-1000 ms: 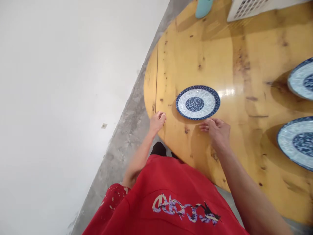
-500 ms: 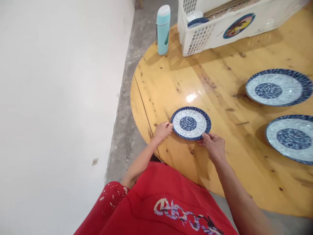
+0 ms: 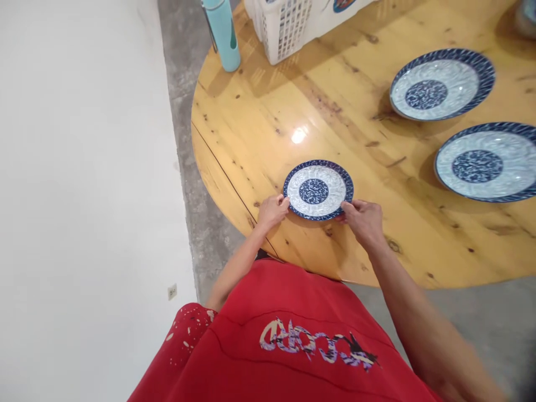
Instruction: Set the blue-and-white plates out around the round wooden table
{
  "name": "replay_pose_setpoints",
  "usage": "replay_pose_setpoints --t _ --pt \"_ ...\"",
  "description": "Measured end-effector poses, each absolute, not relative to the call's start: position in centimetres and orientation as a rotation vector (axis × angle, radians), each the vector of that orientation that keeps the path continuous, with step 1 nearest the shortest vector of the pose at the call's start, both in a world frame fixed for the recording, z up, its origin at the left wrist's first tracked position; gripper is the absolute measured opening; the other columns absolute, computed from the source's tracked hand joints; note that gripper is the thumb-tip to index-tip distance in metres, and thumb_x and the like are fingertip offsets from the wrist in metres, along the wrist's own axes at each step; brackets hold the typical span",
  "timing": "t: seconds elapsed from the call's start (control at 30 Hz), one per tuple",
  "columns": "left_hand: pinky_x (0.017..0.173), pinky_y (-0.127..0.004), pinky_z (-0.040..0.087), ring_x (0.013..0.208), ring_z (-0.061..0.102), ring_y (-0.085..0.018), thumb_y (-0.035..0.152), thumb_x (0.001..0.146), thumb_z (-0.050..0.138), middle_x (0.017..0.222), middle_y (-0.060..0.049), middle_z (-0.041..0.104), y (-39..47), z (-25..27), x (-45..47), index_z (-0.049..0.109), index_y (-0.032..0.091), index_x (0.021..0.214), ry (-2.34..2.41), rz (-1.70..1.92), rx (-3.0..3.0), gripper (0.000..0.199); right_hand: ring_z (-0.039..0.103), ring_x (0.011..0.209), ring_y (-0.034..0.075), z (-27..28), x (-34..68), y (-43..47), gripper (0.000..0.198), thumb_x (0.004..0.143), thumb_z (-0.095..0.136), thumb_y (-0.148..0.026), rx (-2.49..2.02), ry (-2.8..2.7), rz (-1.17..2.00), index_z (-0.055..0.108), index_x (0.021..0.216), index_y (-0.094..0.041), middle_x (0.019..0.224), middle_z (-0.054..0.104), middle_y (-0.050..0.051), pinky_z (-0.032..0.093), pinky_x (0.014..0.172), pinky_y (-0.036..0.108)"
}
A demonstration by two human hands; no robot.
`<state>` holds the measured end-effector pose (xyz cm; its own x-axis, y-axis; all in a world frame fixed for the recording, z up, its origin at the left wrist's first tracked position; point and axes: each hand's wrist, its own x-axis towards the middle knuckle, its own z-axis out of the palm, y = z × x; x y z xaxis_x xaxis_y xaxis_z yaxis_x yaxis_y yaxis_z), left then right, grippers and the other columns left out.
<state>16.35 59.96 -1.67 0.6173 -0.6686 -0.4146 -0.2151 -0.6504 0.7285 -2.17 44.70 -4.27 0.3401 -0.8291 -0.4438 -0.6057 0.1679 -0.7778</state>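
Head view. White lattice-walled plastic basket at far table edge, contents out of view; round coloured sticker on its side, no legible wording. Teal cylindrical bottle just beside basket. Small round plate, glazed, dark blue rim and centre around a pale patterned band, flat on round varnished knotty wooden table near its front edge. Left hand grip pinched on plate's left rim; right hand grip pinched on right rim. Two larger matching plates well apart at right. Red garment below, stylised script unreadable.
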Motion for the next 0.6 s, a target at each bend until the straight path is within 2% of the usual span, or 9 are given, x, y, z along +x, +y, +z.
replay_pose_setpoints --t 0.3,0.43,0.6 --pt "0.06 -0.023 0.04 0.053 0.058 -0.012 0.031 0.093 0.049 0.059 0.003 0.062 60.0 -1.6 16.3 0.048 0.019 0.061 -0.653 -0.972 2.136 0.034 0.063 0.054 0.019 -3.6 -2.5 45.2 0.018 0.083 0.06 -0.028 -1.474 1.33 -0.268 0.067 0.072 -0.016 0.056 0.062 0.001 0.054 0.054 0.028" --pt "0.06 -0.023 0.042 0.056 0.06 -0.011 0.034 0.094 0.049 0.063 0.003 0.063 60.1 -1.4 16.7 0.05 0.019 0.064 -0.636 -1.033 2.093 0.033 0.062 0.054 0.018 -3.5 -3.1 45.5 0.025 0.088 0.061 -0.037 -1.319 1.296 -0.295 0.065 0.074 -0.018 0.062 0.064 0.005 0.053 0.053 0.029" --pt "0.059 -0.022 0.043 0.058 0.061 -0.012 0.037 0.094 0.05 0.064 0.003 0.062 60.0 -1.6 16.9 0.049 0.019 0.068 -0.597 -1.005 2.081 0.032 0.062 0.055 0.017 -3.3 -3.4 46.1 0.034 0.087 0.063 -0.051 -1.235 1.276 -0.326 0.062 0.075 -0.019 0.065 0.064 0.006 0.052 0.052 0.028"
